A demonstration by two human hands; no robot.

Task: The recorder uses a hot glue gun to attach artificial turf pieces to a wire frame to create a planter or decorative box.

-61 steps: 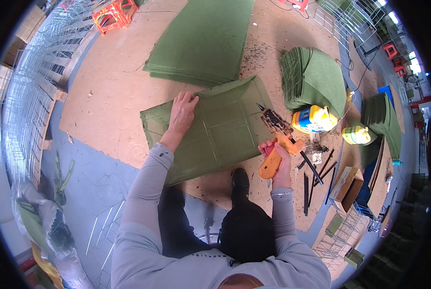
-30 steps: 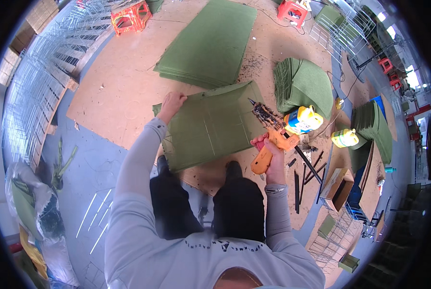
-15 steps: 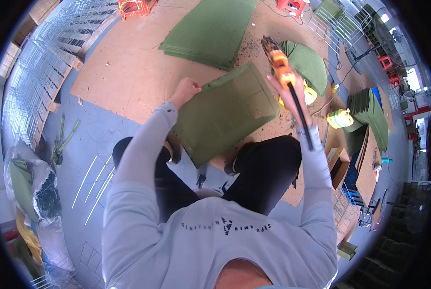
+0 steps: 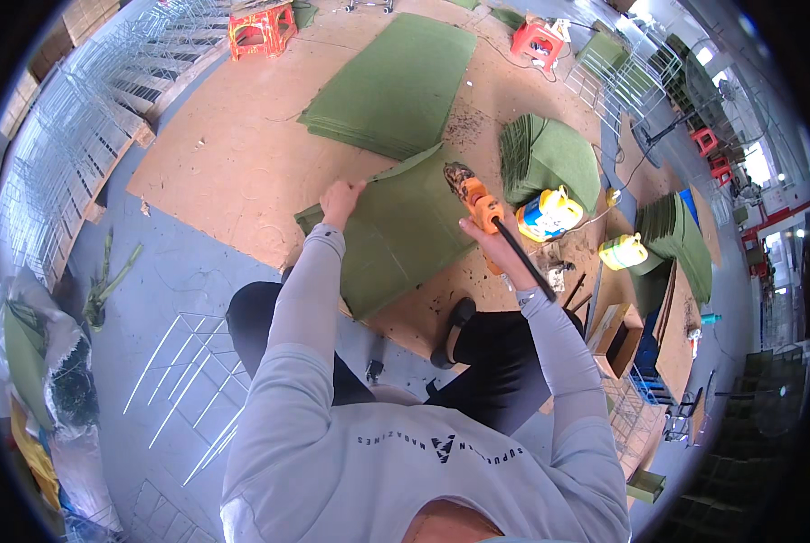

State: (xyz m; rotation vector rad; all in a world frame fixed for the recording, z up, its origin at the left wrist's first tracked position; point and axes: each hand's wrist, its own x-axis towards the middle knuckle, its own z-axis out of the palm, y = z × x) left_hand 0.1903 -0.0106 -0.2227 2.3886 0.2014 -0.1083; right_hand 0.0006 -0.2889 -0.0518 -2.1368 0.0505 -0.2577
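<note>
Over my knees lies a green felt-like sheet (image 4: 391,240), its far edge turned up in a fold. My left hand (image 4: 340,201) pinches the sheet's upper left edge between closed fingers. In my right hand (image 4: 504,249) is an orange glue gun (image 4: 479,201), its dark, crusted nozzle pointing away from me at the sheet's upper right corner. A long black rod (image 4: 524,258) sticks out from the gun's back and runs along my wrist. Whether the nozzle touches the sheet I cannot tell.
Flat green sheets (image 4: 391,86) are stacked ahead on brown board (image 4: 215,154). To the right stand a folded green stack (image 4: 563,158), a yellow-and-blue jug (image 4: 549,215) and a yellow bottle (image 4: 624,252). Wire racks (image 4: 88,118) line the left; red stools (image 4: 262,32) stand farther off.
The glue gun has come down and leftward to the sheet's corner. My left hand has shifted slightly along with the sheet, whose far edge now folds up. The head view has shifted too.
</note>
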